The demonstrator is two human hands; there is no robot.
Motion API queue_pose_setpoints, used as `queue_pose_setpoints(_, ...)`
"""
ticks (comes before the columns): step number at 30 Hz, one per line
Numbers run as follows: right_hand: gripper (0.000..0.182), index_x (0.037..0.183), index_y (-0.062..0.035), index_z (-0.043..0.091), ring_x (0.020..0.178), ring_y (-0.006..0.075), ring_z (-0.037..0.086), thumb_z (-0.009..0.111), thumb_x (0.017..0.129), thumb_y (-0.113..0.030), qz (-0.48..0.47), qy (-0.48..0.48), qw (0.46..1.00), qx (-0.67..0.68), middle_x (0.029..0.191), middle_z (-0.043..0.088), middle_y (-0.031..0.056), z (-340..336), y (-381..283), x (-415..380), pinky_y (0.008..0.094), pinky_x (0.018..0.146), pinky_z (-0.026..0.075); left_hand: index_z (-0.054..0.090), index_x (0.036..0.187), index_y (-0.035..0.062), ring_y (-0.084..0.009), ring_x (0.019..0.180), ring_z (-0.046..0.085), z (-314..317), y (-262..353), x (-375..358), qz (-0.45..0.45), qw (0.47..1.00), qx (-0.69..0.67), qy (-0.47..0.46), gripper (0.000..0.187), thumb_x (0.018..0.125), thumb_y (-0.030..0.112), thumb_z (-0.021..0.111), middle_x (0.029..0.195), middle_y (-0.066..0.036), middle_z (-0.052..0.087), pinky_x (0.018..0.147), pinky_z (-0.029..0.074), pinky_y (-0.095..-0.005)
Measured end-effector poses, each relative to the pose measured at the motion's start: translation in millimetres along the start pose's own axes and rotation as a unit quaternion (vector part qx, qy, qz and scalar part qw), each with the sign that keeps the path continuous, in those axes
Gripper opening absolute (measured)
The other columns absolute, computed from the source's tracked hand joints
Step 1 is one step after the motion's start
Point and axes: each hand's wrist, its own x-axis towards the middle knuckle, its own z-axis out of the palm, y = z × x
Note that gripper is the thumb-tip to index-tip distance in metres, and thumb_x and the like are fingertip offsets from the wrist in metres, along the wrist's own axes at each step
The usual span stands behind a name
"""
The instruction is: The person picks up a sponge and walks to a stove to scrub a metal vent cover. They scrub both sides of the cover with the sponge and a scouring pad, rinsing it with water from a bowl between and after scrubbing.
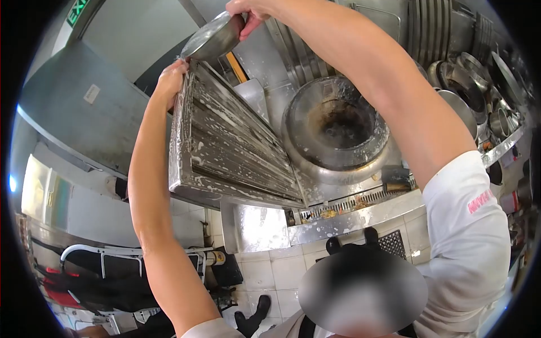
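Observation:
My right hand (251, 14) grips the rim of a round metal bowl (217, 40). The bowl is tilted, its lower edge close to the top corner of a metal range hood filter (242, 146). That slatted filter stands slanted on the steel cooking range, streaked with white suds. Around its upper left edge, the fingers of my left hand (171, 81) are closed. Whether liquid is leaving the bowl cannot be made out clearly.
Right of the filter is a wok burner (341, 124) with a blackened centre. A drain grate (360, 203) with food scraps runs along the range's front. Pots and pans (462, 84) crowd the far right. A folded white-framed trolley (101, 250) stands lower left on the tiled floor (262, 273).

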Motion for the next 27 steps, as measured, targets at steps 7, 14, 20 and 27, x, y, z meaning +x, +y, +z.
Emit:
queue_pose_setpoints(7, 0.037, 0.118, 0.0024, 0.059, 0.098, 0.0500, 0.063, 0.063, 0.087, -0.018, -0.024, 0.003, 1.000, 0.007, 0.126, 0.057, 0.0268, 13.7, -14.0, -1.4, 0.0623, 0.072, 0.057, 0.066, 0.119, 0.0064, -0.0145, 0.084, 0.061, 17.3, 21.5, -18.6, 0.007, 0.991, -0.132, 0.009, 0.031, 0.096, 0.009, 0.045, 0.097, -0.003, 0.064, 0.077, 0.051, -0.0307)
queue_pose_setpoints(14, 0.036, 0.116, 0.0020, 0.059, 0.096, 0.0502, 0.063, 0.063, 0.087, -0.019, -0.071, 0.026, 0.997, 0.031, 0.127, 0.056, 0.0267, 24.0, -29.9, -65.5, 0.0660, 0.072, 0.055, 0.062, 0.126, 0.0055, -0.0155, 0.085, 0.064, 10.9, 8.6, -27.6, -0.042, 0.991, -0.114, 0.050, 0.033, 0.097, 0.013, 0.049, 0.105, -0.004, 0.067, 0.076, 0.052, -0.0311)
queue_pose_setpoints(20, 0.036, 0.117, 0.0004, 0.059, 0.104, 0.0511, 0.060, 0.063, 0.087, -0.019, -0.019, -0.088, 0.996, 0.022, 0.128, 0.056, 0.0261, 7.5, -41.0, -37.7, 0.0680, 0.079, 0.052, 0.052, 0.140, 0.0029, -0.0159, 0.095, 0.066, 18.7, 41.7, -101.7, -0.068, 0.992, -0.099, 0.048, 0.045, 0.096, 0.014, 0.053, 0.119, -0.008, 0.067, 0.083, 0.053, -0.0313)
queue_pose_setpoints(27, 0.037, 0.123, 0.0024, 0.056, 0.112, 0.0485, 0.057, 0.056, 0.093, -0.020, 0.049, -0.222, 0.966, -0.126, 0.134, 0.053, 0.0259, 48.0, -73.6, -68.1, 0.0677, 0.085, 0.052, 0.055, 0.136, 0.0029, -0.0164, 0.094, 0.065, 36.9, 81.2, -179.0, -0.102, 0.981, -0.107, 0.128, 0.042, 0.096, 0.014, 0.054, 0.117, -0.007, 0.066, 0.082, 0.053, -0.0306)
